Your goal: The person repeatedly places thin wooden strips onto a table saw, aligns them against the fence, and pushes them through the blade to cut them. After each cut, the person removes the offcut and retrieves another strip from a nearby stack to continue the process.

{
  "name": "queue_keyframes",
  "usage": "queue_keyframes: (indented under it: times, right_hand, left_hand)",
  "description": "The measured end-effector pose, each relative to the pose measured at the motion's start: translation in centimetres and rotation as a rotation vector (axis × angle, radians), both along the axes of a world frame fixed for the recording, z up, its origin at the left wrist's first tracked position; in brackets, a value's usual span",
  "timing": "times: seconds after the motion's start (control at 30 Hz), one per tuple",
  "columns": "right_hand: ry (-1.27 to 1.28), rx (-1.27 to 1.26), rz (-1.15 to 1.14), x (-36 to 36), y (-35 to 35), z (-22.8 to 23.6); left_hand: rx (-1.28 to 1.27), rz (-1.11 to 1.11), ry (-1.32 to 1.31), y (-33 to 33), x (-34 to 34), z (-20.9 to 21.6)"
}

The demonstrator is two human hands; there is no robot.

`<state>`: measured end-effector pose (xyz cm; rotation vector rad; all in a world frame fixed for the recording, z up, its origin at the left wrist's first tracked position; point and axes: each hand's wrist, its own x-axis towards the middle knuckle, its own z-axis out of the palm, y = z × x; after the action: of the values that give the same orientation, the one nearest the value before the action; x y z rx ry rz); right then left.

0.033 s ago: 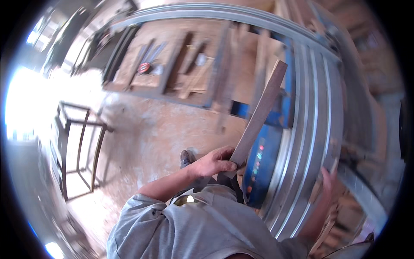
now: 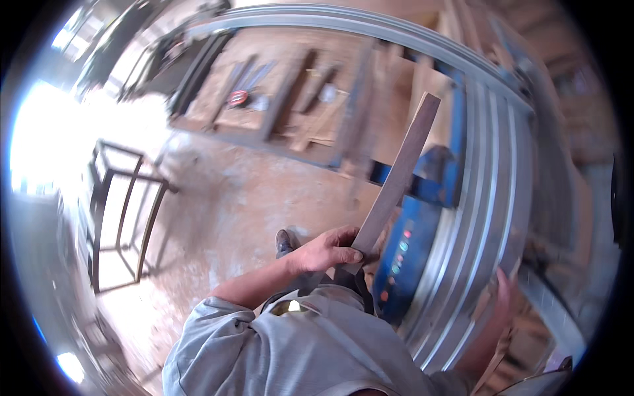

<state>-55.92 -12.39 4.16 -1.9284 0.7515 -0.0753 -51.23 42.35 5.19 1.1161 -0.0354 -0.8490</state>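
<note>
My left hand point(image 2: 330, 252) grips the lower end of a long, narrow wooden strip point(image 2: 399, 171), thumb on the near face and fingers behind it. The strip stands tilted, its far end leaning up and right, in front of a blue machine body. At the right, my right hand point(image 2: 503, 297) is beside the outer edge of a grooved metal sliding table point(image 2: 485, 218). Motion blur smears its fingers, and whether it holds anything cannot be made out.
Below the sliding table a blue control panel point(image 2: 404, 254) carries coloured buttons. A metal frame stand point(image 2: 125, 211) is on the floor at left. Beyond, a framed bench point(image 2: 264, 135) bears wood pieces and a red tape measure point(image 2: 238, 98). Wood pieces point(image 2: 528, 340) lie at lower right.
The surroundings have shifted slightly to the right as my view turns. My right hand sits a little lower in view. My left hand keeps its hold on the strip.
</note>
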Motion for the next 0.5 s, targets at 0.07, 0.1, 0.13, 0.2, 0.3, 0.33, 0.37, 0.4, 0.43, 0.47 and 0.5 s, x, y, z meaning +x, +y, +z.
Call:
queue_keyframes:
  times: [0.07,0.1,0.13,0.2,0.3,0.33,0.37,0.4,0.43,0.47,0.5]
  right_hand:
    - [0.070,-0.456,0.377,-3.4,-4.2,-2.4]
    - [0.063,-0.692,0.532,-5.2,-6.0,-3.1]
    - [0.132,-0.615,0.417,-4.6,-4.8,-3.4]
    - [0.178,-0.517,0.167,-4.7,-0.5,-2.6]
    - [-0.004,-0.469,0.118,-1.0,12.4,-1.7]
    - [-0.061,-0.443,0.126,-0.5,16.9,-1.6]
    - [-0.112,-0.412,0.149,0.9,20.5,-1.3]
    - [-0.157,-0.370,0.176,2.1,23.9,-1.2]
    - [-0.202,-0.333,0.207,3.5,26.7,-0.9]
    - [-0.242,-0.286,0.249,4.8,30.0,-1.0]
    - [-0.282,-0.239,0.288,6.2,32.8,-0.9]
  left_hand:
    - [-0.019,0.145,-0.031,5.9,-1.2,0.2]
    - [-0.034,0.215,-0.030,8.9,-2.0,-0.4]
    - [-0.035,0.303,-0.028,12.0,-3.2,-1.1]
    - [-0.027,0.458,-0.070,18.6,-4.6,-0.7]
    - [0.102,0.720,-0.068,29.4,-7.2,-2.2]
    - [0.096,0.852,-0.100,33.1,-8.0,-1.9]
    - [0.164,0.932,-0.075,36.0,-8.8,-2.4]
    - [0.148,1.028,-0.038,38.7,-9.7,-2.6]
    - [0.125,1.120,-0.003,40.9,-10.2,-2.8]
    - [0.143,1.210,0.014,43.6,-11.0,-3.2]
    - [0.127,1.309,0.034,45.9,-11.3,-3.5]
